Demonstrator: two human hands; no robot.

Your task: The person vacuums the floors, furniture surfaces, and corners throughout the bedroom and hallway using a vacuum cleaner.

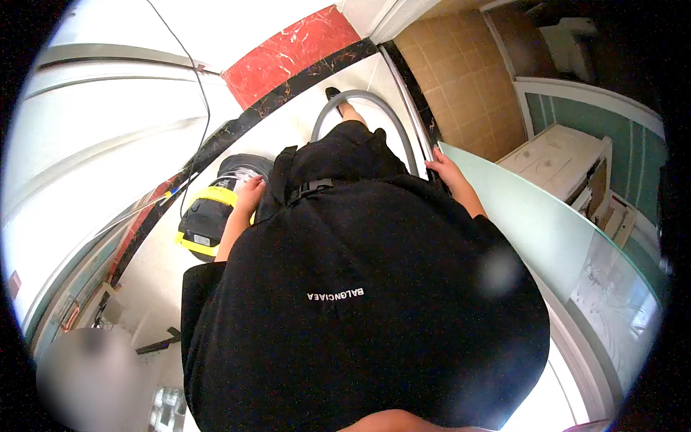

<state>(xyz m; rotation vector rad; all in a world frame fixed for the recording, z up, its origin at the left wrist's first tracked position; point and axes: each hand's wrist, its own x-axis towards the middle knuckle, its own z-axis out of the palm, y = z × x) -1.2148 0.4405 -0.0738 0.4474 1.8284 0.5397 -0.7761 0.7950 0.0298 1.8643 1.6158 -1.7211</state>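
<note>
My left hand [250,193] is at the left, its fingers closed at a bundle of pale cord [241,173] over a black and yellow vacuum cleaner [205,225]. The exact grip is partly hard to make out. At the right, my right hand [446,173] is closed around the upper end of a slim metal tube [404,79], which slants down to the floor. A grey hose [385,106] arches between my legs and that tube; its lower ends are hidden behind my black clothing [360,237].
A frosted glass door panel [533,194] stands close on my right. Beyond it are tan tiles [464,86] and a white cabinet [558,158]. A thin black cable [200,79] hangs at the left. Black marble edging [288,86] borders the pale floor, and red marble [291,50] lies beyond.
</note>
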